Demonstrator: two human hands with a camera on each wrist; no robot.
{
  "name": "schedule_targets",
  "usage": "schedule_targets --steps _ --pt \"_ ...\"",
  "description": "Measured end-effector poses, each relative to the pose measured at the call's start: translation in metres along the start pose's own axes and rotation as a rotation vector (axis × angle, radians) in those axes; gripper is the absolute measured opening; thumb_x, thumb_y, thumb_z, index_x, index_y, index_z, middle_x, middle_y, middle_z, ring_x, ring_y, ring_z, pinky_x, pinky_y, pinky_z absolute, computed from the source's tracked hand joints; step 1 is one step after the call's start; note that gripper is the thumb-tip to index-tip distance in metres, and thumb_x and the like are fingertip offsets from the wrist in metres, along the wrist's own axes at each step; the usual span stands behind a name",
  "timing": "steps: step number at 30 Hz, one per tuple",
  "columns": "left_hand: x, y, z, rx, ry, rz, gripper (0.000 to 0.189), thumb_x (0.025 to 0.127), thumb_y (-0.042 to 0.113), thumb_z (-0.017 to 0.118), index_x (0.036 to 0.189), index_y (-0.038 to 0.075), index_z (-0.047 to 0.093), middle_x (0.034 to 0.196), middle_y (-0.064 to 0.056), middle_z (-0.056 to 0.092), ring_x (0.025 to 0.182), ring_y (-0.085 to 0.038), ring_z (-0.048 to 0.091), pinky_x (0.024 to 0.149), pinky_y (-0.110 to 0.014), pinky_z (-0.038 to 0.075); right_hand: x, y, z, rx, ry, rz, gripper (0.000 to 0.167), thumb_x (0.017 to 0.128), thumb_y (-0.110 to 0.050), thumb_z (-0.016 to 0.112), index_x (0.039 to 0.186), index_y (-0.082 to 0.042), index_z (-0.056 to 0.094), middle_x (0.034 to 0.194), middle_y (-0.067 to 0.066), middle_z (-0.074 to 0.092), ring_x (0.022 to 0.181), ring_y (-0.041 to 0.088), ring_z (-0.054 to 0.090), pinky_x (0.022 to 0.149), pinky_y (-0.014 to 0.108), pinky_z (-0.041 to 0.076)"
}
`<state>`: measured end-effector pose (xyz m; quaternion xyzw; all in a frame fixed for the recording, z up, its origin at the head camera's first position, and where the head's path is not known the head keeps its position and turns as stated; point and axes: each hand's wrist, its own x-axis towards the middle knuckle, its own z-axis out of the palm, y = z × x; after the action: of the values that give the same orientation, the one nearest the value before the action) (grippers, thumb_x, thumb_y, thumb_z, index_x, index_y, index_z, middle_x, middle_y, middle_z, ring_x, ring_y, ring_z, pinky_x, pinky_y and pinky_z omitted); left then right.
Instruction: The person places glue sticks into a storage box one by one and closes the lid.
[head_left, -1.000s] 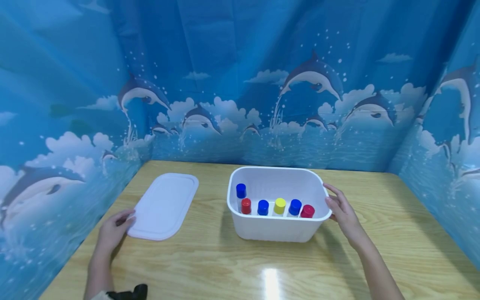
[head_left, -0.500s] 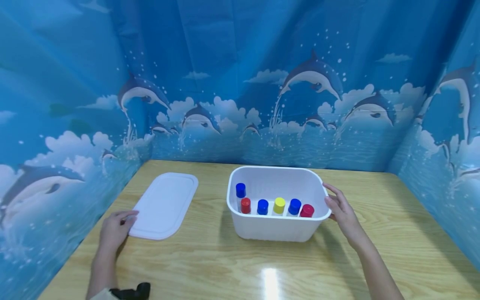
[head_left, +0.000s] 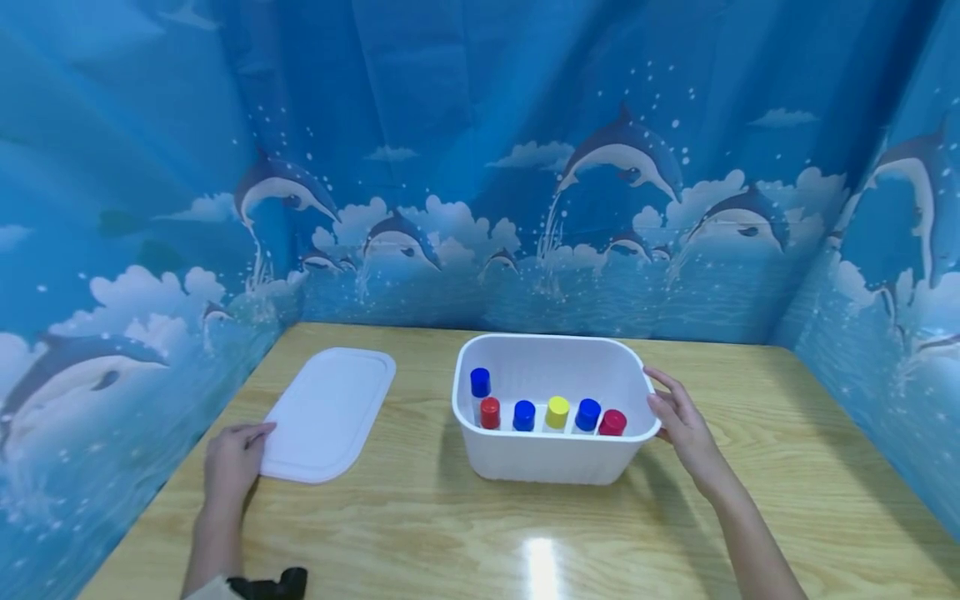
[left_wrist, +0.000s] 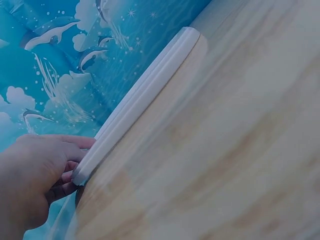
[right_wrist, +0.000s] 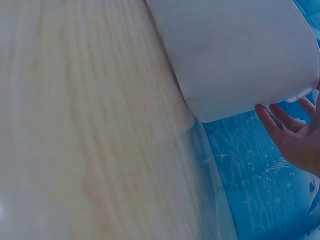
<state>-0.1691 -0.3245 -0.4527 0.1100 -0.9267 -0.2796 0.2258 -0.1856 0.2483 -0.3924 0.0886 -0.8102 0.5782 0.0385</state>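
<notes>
My left hand (head_left: 234,458) pinches the near left corner of a flat white plastic lid (head_left: 330,414) that lies on the table. In the left wrist view the lid (left_wrist: 135,107) shows edge-on, with fingers above and below its rim. A white plastic bin (head_left: 555,460) stands upright in the middle, its top uncovered. My right hand (head_left: 688,437) holds the bin's right rim, thumb at the inner edge and fingers outside. Inside the bin are several bottles with blue caps (head_left: 587,414), red caps (head_left: 490,413) and one yellow cap (head_left: 557,412); their lower parts are hidden.
Both things rest on a wood-grain table (head_left: 420,533), where a light glares near the front. A blue dolphin-print curtain (head_left: 450,167) closes off the back and both sides.
My left hand has shifted slightly right and closed in on the lid's corner, its wrist turning a little. The lid, the bin and my right hand look nearly unchanged.
</notes>
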Motion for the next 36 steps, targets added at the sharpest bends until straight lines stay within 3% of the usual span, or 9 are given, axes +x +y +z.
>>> schedule_targets --steps 5,12,16,19,23,28,32,36 --pt "0.0 0.004 -0.003 0.004 0.019 -0.026 0.019 0.085 -0.007 0.052 0.097 -0.008 0.066 0.104 -0.034 0.054 0.099 -0.049 0.048 0.086 -0.057 0.036 0.0 0.0 0.001 0.004 -0.003 -0.004 0.052 0.1 -0.033 0.037 0.144 -0.009 0.022 0.132 0.028 0.037 0.111 0.03 0.046 0.079 0.025 0.047" --pt "0.001 0.005 -0.01 -0.043 -0.022 -0.043 0.02 0.087 -0.007 0.049 0.101 -0.01 0.063 0.106 -0.035 0.05 0.1 -0.05 0.045 0.087 -0.059 0.034 0.0 0.001 0.001 0.012 -0.003 -0.014 0.052 0.1 -0.032 0.037 0.143 -0.008 0.023 0.131 0.028 0.038 0.101 0.007 0.05 0.081 0.029 0.047" --pt "0.002 0.0 -0.014 -0.113 -0.063 -0.034 0.024 0.09 -0.005 0.044 0.105 -0.012 0.061 0.111 -0.035 0.051 0.105 -0.05 0.044 0.089 -0.058 0.033 0.0 0.002 0.001 0.006 -0.004 -0.012 0.052 0.1 -0.033 0.037 0.143 -0.008 0.023 0.131 0.028 0.038 0.1 0.005 0.049 0.082 0.029 0.047" --pt "0.002 -0.004 -0.016 -0.173 -0.13 -0.098 0.028 0.093 0.002 0.043 0.114 -0.01 0.057 0.121 -0.033 0.048 0.112 -0.049 0.041 0.092 -0.056 0.033 0.0 0.001 0.001 0.003 -0.003 -0.009 0.052 0.1 -0.033 0.037 0.143 -0.008 0.023 0.131 0.028 0.038 0.102 0.008 0.049 0.081 0.027 0.047" --pt "0.003 -0.006 -0.018 -0.248 -0.229 -0.231 0.036 0.096 0.012 0.044 0.126 -0.006 0.049 0.133 -0.029 0.039 0.122 -0.046 0.032 0.098 -0.054 0.028 -0.001 0.0 0.001 -0.002 -0.003 -0.004 0.052 0.1 -0.033 0.037 0.143 -0.008 0.023 0.132 0.028 0.038 0.107 0.018 0.049 0.079 0.023 0.046" --pt "0.005 -0.005 -0.017 -0.4 -0.256 -0.35 0.04 0.095 0.01 0.045 0.133 -0.005 0.042 0.139 -0.022 0.035 0.13 -0.037 0.025 0.102 -0.043 0.029 -0.001 0.0 0.0 0.0 -0.007 -0.002 0.052 0.1 -0.033 0.037 0.144 -0.009 0.023 0.132 0.028 0.037 0.108 0.02 0.048 0.079 0.023 0.046" --pt "0.006 -0.003 -0.017 -0.51 -0.26 -0.396 0.044 0.095 0.012 0.045 0.135 -0.004 0.038 0.142 -0.019 0.033 0.129 -0.03 0.028 0.092 -0.018 0.038 -0.001 0.001 0.0 0.008 -0.007 -0.004 0.052 0.1 -0.033 0.037 0.144 -0.009 0.023 0.132 0.028 0.037 0.102 0.007 0.049 0.08 0.024 0.046" --pt "0.006 0.0 -0.02 -0.628 -0.257 -0.399 0.044 0.094 0.015 0.05 0.134 -0.002 0.041 0.13 -0.004 0.048 0.109 -0.011 0.048 0.076 -0.01 0.043 0.0 0.001 -0.001 0.015 -0.008 -0.01 0.052 0.1 -0.032 0.037 0.143 -0.009 0.023 0.131 0.028 0.037 0.098 0.0 0.049 0.08 0.024 0.046"
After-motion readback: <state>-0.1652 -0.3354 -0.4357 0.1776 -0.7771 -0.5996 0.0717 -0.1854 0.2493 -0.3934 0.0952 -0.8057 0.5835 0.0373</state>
